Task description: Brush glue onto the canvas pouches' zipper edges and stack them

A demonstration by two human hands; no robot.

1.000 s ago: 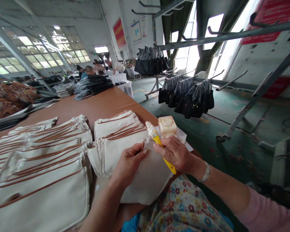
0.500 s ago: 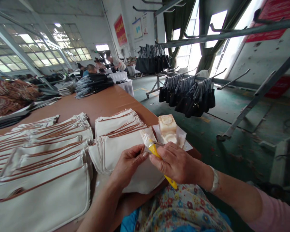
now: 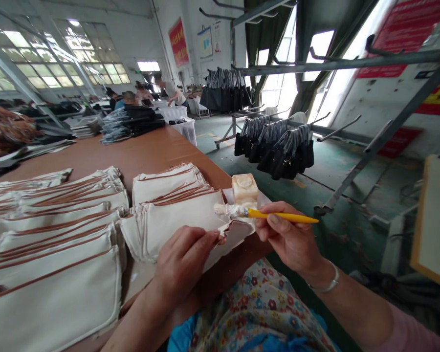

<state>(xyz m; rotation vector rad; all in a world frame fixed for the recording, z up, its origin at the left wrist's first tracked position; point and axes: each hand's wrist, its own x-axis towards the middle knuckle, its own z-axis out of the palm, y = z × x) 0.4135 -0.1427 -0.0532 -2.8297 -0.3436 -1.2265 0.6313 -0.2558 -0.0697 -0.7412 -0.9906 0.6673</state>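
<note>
My right hand (image 3: 291,239) grips a paintbrush (image 3: 282,215) by its yellow handle. The brush lies almost level, its bristles pointing left and caked with white paste. Below it, my left hand (image 3: 185,256) pinches the brown-lined edge of a white leather-like panel (image 3: 240,234), whose edge curls up near the fingertips. Just behind the brush stands a cream-coloured, paste-crusted block-shaped container (image 3: 245,187) on a white sheet (image 3: 263,198). Beyond my left hand sits a stack of white bag panels (image 3: 183,220) with brown edges.
More white panels (image 3: 58,298) lie overlapping in rows at the left of the brown table (image 3: 146,151). Black bags (image 3: 278,149) hang on a metal rack (image 3: 333,195) at the right. Several people are at work in the background, near white bins (image 3: 185,129).
My right hand has moved right, and the brush has turned from a steep slant to nearly level. The panel's edge at my left fingers now curls up. The view has shifted slightly.
</note>
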